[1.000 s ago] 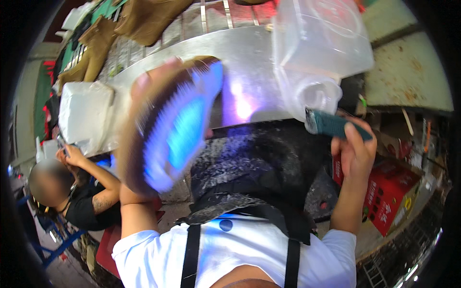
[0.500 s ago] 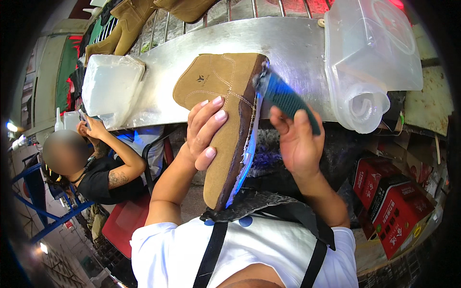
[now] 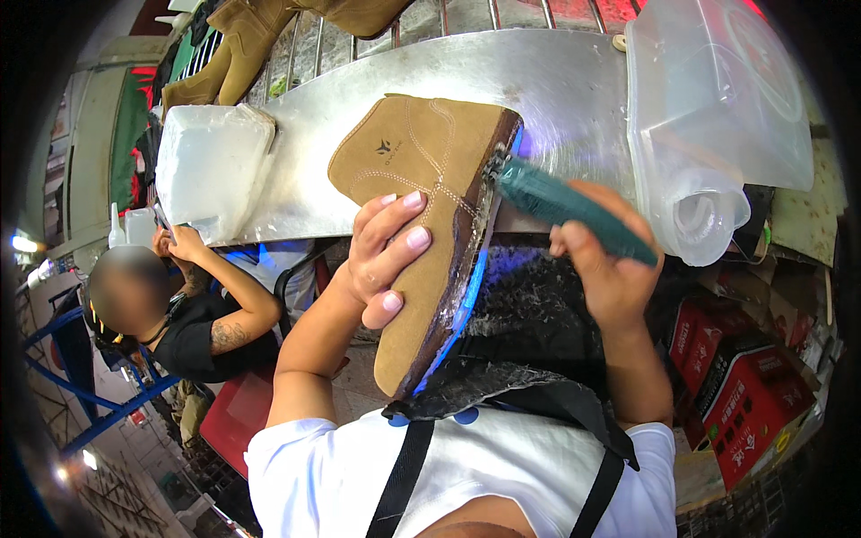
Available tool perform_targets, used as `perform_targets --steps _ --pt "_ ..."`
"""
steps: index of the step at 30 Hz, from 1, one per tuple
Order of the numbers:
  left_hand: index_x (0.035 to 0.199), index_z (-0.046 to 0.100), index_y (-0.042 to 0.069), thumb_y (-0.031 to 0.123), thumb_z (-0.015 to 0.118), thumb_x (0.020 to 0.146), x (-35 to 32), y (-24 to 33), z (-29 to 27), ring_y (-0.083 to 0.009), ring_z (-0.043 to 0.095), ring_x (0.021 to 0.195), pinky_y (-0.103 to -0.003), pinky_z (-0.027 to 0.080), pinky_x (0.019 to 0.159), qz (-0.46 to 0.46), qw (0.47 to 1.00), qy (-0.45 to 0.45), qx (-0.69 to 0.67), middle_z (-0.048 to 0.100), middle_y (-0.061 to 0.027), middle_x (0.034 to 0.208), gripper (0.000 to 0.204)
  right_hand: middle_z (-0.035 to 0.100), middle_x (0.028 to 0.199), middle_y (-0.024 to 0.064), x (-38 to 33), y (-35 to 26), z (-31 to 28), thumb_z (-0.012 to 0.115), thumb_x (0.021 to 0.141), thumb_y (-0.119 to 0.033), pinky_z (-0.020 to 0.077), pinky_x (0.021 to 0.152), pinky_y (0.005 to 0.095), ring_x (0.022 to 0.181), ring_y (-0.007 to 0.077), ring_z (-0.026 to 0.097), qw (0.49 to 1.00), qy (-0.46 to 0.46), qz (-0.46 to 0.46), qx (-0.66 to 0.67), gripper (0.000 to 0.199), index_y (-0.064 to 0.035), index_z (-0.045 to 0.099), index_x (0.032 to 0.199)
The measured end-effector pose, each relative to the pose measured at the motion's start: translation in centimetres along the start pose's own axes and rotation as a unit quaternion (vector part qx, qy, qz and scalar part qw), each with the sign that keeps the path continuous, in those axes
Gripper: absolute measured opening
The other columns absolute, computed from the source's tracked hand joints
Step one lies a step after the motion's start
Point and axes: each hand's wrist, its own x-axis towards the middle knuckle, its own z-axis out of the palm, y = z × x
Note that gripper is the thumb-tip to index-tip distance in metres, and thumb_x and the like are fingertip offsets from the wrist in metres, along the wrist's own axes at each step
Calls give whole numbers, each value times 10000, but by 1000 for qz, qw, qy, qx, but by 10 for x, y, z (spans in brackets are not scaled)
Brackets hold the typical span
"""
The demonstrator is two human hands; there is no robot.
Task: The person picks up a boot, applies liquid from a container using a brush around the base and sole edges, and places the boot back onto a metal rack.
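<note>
A tan suede boot [image 3: 420, 309] lies on its side, toe toward my apron and shaft over the metal bench. My left hand [image 3: 381, 255] grips it around the instep, fingers on the upper. Along the boot's sole edge runs a dark band with a shiny wet look, and blue light falls on the sole. In my right hand [image 3: 619, 269] is a green-handled brush [image 3: 569, 204], fingers wrapped round the handle. Its small dark head touches or nearly touches the sole edge near the heel; the bristles are not clear.
The metal bench [image 3: 305, 134] carries a cloudy plastic tub [image 3: 215, 152] at left and a clear plastic container [image 3: 708, 99] at right. More tan boots [image 3: 247, 40] stand beyond on a barred rack. A co-worker [image 3: 202, 323] sits at left. Red boxes [image 3: 753, 403] lie at lower right.
My right hand and the brush have moved right and slightly down, the handle now lying flatter. The brush head has shifted slightly along the sole edge. My left hand still holds the boot.
</note>
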Motion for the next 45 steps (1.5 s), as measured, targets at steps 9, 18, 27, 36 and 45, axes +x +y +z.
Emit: perform_targets --steps 9,18,27,36,45 --pt "1439 298 191 315 512 1015 -2 -9 4 -495 626 1117 -620 476 919 38 999 37 -9 556 -253 1341 491 741 1016 241 5 -25 -9 784 846 -2 612 795 385 925 324 756 972 -187 -134 -54 224 59 687 1039" --pt "1450 307 199 322 492 1027 4 -13 5 -490 631 1111 -604 486 889 58 997 38 -24 570 -239 1341 478 724 964 180 22 -12 2 661 919 67 611 724 290 802 169 724 999 -4 -41 -5 148 124 641 1054" --pt "1456 307 199 323 474 1030 1 -12 11 -497 630 1109 -623 474 912 55 996 60 -24 579 -235 1331 475 739 921 157 26 -11 11 655 962 27 628 760 300 812 175 738 994 104 3 -20 175 117 635 1111" --pt "1455 297 252 303 488 1018 7 -13 -3 -507 634 1107 -626 469 936 68 997 -13 -32 584 -207 1349 479 737 950 214 -3 -37 7 741 882 3 594 736 318 822 234 743 997 -44 -25 -64 189 99 676 1031" --pt "1398 312 261 307 476 1032 16 -16 -11 -500 647 1093 -598 486 915 89 994 -54 -26 592 -194 1339 404 716 1018 242 9 -45 -12 732 871 -3 609 722 324 800 245 745 975 -144 -94 -143 210 107 688 1044"
